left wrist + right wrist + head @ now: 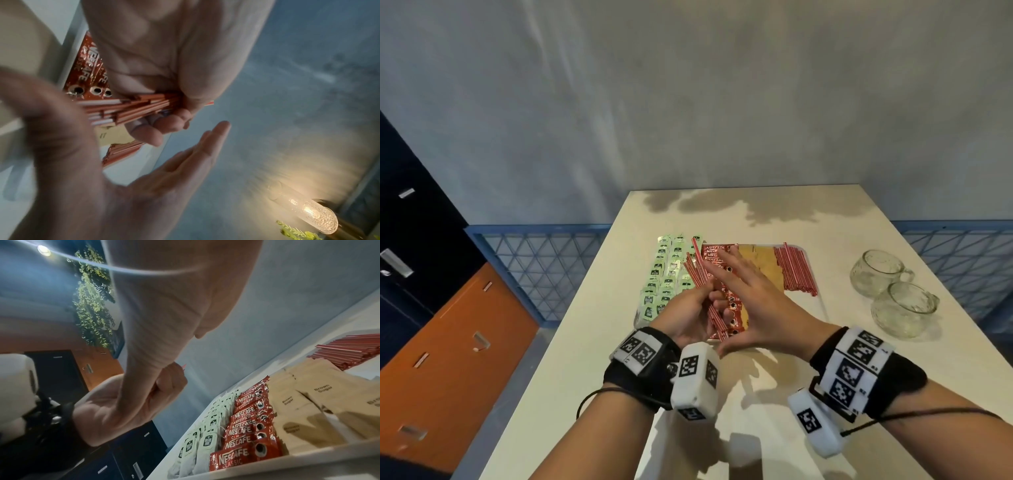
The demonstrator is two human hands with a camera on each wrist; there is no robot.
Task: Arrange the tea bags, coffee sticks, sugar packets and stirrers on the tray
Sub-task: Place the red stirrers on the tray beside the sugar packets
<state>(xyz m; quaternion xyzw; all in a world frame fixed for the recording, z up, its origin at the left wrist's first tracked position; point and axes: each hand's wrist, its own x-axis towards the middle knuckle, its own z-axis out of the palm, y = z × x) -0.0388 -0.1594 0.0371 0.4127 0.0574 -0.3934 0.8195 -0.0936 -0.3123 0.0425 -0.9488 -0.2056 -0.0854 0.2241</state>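
Over the tray (pixel 812 255), the left hand (pixel 690 313) gripped a bundle of stirrers (pixel 697 270) above the coffee sticks (pixel 732 310); the right hand (pixel 760 301) hovered, fingers straight. 2 glass cups (pixel 892 291) stood near the counter (pixel 571 342) edge.

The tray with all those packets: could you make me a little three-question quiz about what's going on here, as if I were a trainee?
1. True or false: the left hand grips a bundle of red stirrers.
2. On the tray, which row lies between the tea bags and the brown sugar packets?
A. glass cups
B. coffee sticks
C. spoons
3. Fill the gap: the right hand is held flat with its fingers ____.

Key
1. True.
2. B: the red coffee sticks lie in that row.
3. Straight; it holds nothing. A second lot of stirrers lies at the tray's right end, and two glass cups stand on the table beyond it.
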